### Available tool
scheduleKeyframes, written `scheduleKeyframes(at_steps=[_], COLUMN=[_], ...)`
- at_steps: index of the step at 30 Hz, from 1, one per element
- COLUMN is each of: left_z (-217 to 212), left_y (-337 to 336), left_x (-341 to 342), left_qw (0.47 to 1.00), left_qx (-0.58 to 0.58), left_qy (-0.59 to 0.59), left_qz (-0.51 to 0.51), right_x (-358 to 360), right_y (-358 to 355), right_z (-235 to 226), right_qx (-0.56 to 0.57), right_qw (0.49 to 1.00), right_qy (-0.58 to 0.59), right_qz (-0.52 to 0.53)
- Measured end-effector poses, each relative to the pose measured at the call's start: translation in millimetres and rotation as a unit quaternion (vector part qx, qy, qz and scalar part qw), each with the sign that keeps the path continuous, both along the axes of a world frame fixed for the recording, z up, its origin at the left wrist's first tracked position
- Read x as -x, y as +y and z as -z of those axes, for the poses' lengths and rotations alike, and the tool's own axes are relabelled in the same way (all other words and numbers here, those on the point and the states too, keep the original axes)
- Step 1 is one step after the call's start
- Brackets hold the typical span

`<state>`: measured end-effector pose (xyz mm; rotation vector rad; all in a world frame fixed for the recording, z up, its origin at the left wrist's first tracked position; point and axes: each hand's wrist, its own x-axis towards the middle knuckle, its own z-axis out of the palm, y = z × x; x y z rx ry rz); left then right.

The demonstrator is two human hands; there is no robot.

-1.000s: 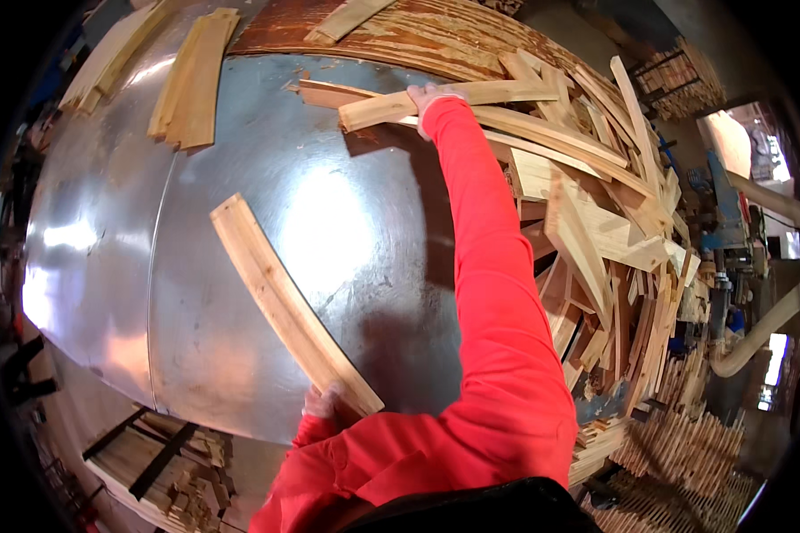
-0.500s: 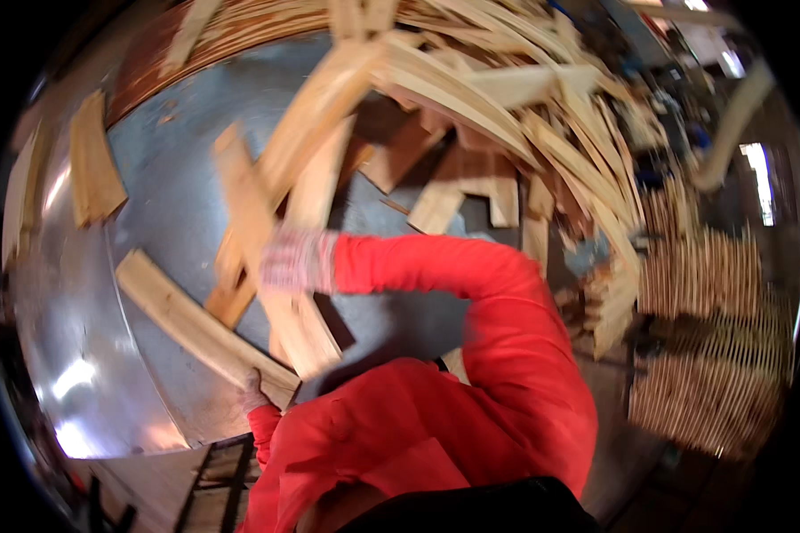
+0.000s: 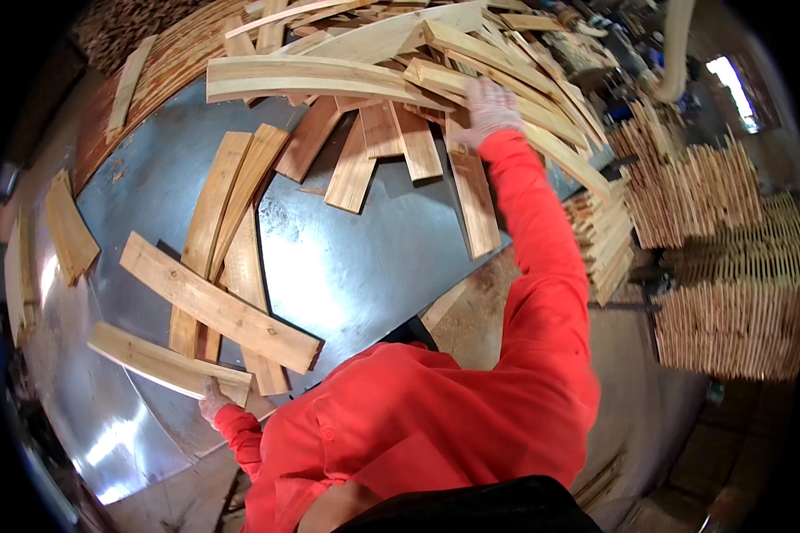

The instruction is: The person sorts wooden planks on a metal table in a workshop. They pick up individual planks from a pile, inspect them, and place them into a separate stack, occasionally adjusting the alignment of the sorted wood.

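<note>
My left hand (image 3: 212, 401), gloved, is closed on the near edge of a curved wooden board (image 3: 169, 363) close to its right end. That board rests on the metal table (image 3: 316, 293). Just beyond it, another board (image 3: 222, 302) lies slantwise across several boards. Far to the right, my gloved right hand (image 3: 491, 114) reaches onto the heap of boards. Its fingers are stretched out over a pale curved board (image 3: 551, 120), with the thumb apart on the near side. A long pale board (image 3: 320, 78) lies to the left of this hand.
Several short boards (image 3: 356, 169) stick out from under the heap toward me. A lone board (image 3: 69, 226) lies at the table's left edge. Stacked slats (image 3: 729, 324) stand at the right, below a thick pale hose (image 3: 677, 44). Reddish sheets (image 3: 182, 53) line the far left.
My right hand has let go of a board, which now lies across others at the left, and has moved far right onto the heap. My left hand stays on its board. The view has shifted.
</note>
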<state>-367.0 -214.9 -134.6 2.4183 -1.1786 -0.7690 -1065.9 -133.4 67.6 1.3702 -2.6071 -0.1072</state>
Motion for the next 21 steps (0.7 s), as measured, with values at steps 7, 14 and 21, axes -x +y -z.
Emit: scheduleKeyframes(at_steps=[7,14,21], left_z=[20,43,104], left_y=[65,78,83], left_x=[62,97,-18], left_qw=[0.965,0.793,0.976], left_qx=[0.085,0.148,0.034], left_qy=[0.25,0.557,0.147], left_qz=[-0.006,-0.195,-0.155], right_x=[152,32,-263], right_y=[-5,26,-19], right_z=[74,-21,-3], right_qx=[-0.05,0.042,-0.03], right_qw=[0.997,0.945,0.788], right_qy=[-0.015,-0.105,-0.106], right_qz=[-0.059,-0.306,-0.606])
